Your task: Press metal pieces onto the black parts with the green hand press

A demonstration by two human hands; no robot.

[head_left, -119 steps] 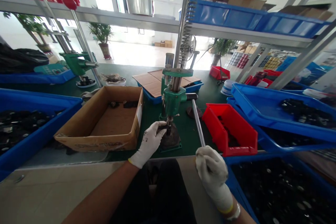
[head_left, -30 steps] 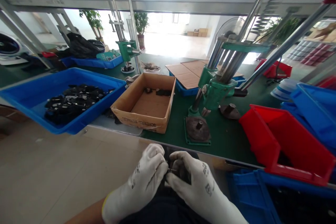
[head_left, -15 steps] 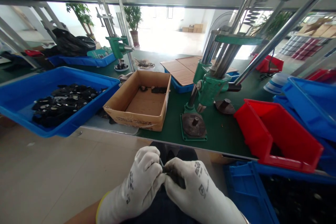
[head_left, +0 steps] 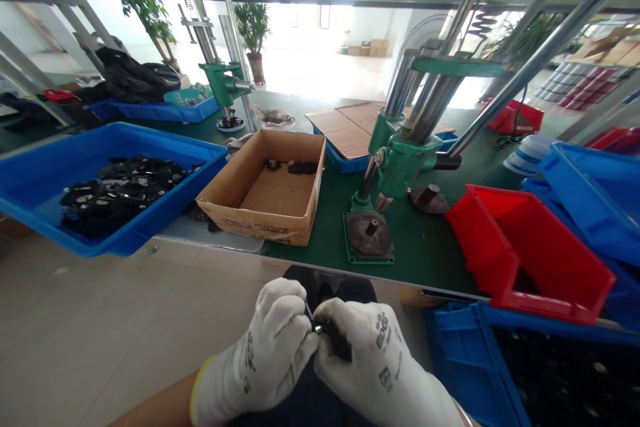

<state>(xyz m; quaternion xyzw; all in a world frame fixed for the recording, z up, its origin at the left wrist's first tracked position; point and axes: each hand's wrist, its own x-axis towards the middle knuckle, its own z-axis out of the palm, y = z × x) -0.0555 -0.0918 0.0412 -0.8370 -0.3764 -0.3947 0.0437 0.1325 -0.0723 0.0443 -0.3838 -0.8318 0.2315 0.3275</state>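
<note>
Small black part point(head_left: 336, 341) sits pinched between a seated worker's two gloved hands, over the lap and just short of the bench edge, most of its shape hidden by the fingers; a thin metal pin point(head_left: 315, 328) shows at its left end. Right hand point(head_left: 373, 363) is closed around the part, fingers curled over it; left hand point(head_left: 255, 347) is closed as well, its fingertips point(head_left: 295, 327) pressed up against the pin and the part; both hands wear white gloves with grey print, and they touch. Dark trousers point(head_left: 345, 290) show beneath them; a blue bin point(head_left: 460, 373) of dark parts stands just right of the right hand. Ahead, on the green bench mat point(head_left: 430, 263), stands a green hand press point(head_left: 407, 163) with its round base plate point(head_left: 369, 233); a red bin point(head_left: 530, 253) lies tilted on its right; a cardboard box point(head_left: 255, 230) on its left holds a few black parts; further left, a blue tray point(head_left: 120, 237) carries a heap of black parts point(head_left: 120, 192); a second green press point(head_left: 220, 77) stands at the far side of the bench.
</note>
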